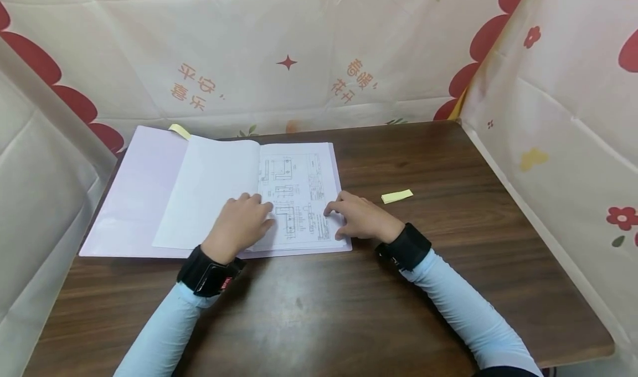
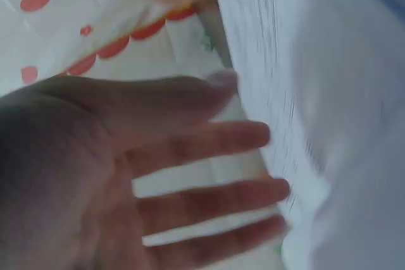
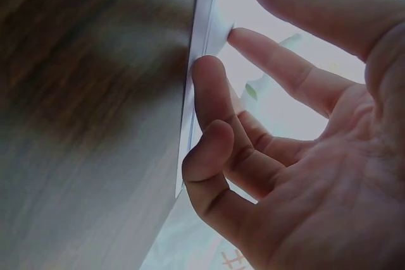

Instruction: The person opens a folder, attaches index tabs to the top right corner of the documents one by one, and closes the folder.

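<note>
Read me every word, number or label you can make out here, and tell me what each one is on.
"平安喜乐": orange characters on the backdrop, seen mirrored, so the reading is unsure.
A second orange group on the backdrop, further right: mirrored, not readable for sure.
Drawing sheet in the folder: labels and figures too small to read.
Red tag on the left wristband: too small to read.
Sticky note: no writing visible.

Backdrop cloth (image 1: 279,83): mirrored orange Chinese characters, apparently "平安喜乐".
Sheet (image 1: 296,194): technical drawings, print too small to read.
Left wristband (image 1: 209,274): red label, unreadable.
</note>
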Demonstrator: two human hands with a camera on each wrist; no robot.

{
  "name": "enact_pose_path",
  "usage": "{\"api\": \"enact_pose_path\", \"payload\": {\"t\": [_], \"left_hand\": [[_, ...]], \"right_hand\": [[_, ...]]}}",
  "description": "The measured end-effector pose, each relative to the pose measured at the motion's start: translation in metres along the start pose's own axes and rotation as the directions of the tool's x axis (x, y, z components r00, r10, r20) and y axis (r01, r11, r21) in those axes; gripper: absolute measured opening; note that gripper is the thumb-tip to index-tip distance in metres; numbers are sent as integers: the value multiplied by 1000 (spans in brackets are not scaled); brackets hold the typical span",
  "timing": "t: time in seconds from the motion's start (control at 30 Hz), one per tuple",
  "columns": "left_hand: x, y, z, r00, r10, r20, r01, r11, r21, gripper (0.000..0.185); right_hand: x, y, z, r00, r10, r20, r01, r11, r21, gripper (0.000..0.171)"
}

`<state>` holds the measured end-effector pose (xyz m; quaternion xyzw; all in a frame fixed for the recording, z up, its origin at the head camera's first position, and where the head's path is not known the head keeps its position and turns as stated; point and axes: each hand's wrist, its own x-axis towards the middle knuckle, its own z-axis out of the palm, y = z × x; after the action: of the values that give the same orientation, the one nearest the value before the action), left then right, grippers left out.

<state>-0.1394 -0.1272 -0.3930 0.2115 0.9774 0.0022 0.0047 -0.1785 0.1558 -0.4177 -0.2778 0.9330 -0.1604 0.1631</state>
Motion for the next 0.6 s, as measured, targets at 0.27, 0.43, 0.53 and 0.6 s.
{"api": "enact_pose_path", "payload": {"t": [0.27,0.43,0.53,0.6], "left_hand": [[7,14,15,985,139,-106,-138,990,15,29],[6,17,14,981,143,-131,-142,990,19,31],[6,18,13,981,138,-140,-136,990,25,30],[6,20,12,981,133,-144,-130,991,25,29]], "right_hand": [[-4,33,-26,978,11,-207,-4,999,38,27],[-24,78,-52,893,306,-329,-298,951,79,27],[-34,98,-56,861,435,-262,-436,898,60,40],[-37,107,-54,855,476,-209,-477,878,48,45]]}}
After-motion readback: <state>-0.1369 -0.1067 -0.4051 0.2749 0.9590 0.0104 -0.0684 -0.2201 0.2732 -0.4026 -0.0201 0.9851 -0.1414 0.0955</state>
